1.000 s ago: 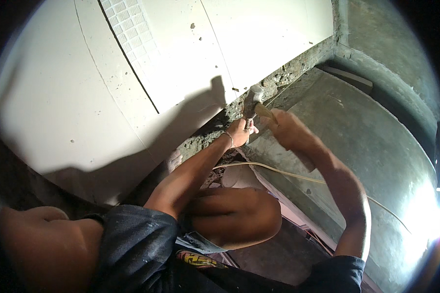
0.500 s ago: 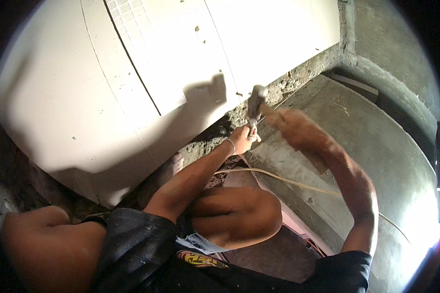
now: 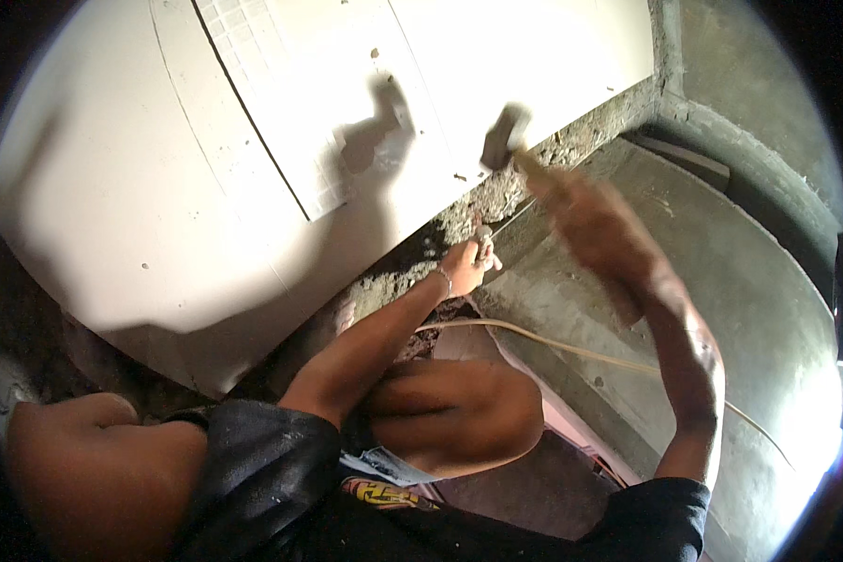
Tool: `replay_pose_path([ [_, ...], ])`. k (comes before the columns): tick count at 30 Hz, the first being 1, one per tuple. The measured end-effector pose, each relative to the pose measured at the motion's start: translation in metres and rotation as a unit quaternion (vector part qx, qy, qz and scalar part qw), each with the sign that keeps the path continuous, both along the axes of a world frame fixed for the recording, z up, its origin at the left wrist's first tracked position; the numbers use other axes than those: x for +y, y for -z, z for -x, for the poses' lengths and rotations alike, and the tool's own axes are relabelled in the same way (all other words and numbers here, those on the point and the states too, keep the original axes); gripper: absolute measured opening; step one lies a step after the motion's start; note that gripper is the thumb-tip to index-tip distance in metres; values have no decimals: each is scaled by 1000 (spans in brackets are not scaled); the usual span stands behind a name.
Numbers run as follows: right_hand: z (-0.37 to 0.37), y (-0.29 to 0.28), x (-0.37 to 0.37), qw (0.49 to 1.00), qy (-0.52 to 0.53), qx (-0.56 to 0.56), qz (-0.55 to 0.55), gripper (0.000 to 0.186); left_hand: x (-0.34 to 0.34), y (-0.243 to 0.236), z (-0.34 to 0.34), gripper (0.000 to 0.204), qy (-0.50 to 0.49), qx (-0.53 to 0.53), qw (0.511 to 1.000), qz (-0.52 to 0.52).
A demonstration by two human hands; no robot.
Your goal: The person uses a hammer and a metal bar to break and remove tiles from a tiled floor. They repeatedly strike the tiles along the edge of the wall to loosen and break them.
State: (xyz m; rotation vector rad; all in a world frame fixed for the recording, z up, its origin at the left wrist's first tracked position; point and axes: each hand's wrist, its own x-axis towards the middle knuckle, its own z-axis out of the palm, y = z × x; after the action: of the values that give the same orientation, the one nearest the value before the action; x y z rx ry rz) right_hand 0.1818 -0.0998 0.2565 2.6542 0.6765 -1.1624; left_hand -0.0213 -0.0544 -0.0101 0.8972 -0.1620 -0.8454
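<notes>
My right hand (image 3: 598,225), smeared by motion, is wrapped round the wooden handle of a hammer. Its blocky metal head (image 3: 506,138) hangs in the air over the border of the pale tiles. Below it, my left hand (image 3: 463,268) is closed round a chisel, whose blunt metal top (image 3: 483,232) pokes out above the fingers. The hammer head and the chisel are apart. A rough, broken strip of mortar (image 3: 498,195) runs along the tile edge beside my left hand. The chisel's tip is hidden by my hand.
Large pale tiles (image 3: 253,253) cover the left and top, with small crumbs on them. A grey concrete surface (image 3: 702,281) spreads to the right, crossed by a thin beige cable (image 3: 571,350). A flat grey slab (image 3: 681,157) lies near the wall. Strong light glares at the right.
The hammer has risen from the chisel's top, up and slightly to the right, along with my right hand. My left hand stays in place with the chisel.
</notes>
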Motion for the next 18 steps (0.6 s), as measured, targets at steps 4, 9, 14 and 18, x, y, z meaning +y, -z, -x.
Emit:
replay_pose_path([
  [4,7,-8,6,934,293,-185,-80,44,-4,4,1,15,32,40,999,7],
  [9,68,53,10,941,165,239,173,40,1,4,33,7,126,33,991,-13],
  [14,79,5,-19,951,261,107,128,36,22,10,26,4,-47,-40,996,-65],
  [18,52,-32,-14,964,249,-80,37,52,-1,4,-26,17,-106,25,994,28],
])
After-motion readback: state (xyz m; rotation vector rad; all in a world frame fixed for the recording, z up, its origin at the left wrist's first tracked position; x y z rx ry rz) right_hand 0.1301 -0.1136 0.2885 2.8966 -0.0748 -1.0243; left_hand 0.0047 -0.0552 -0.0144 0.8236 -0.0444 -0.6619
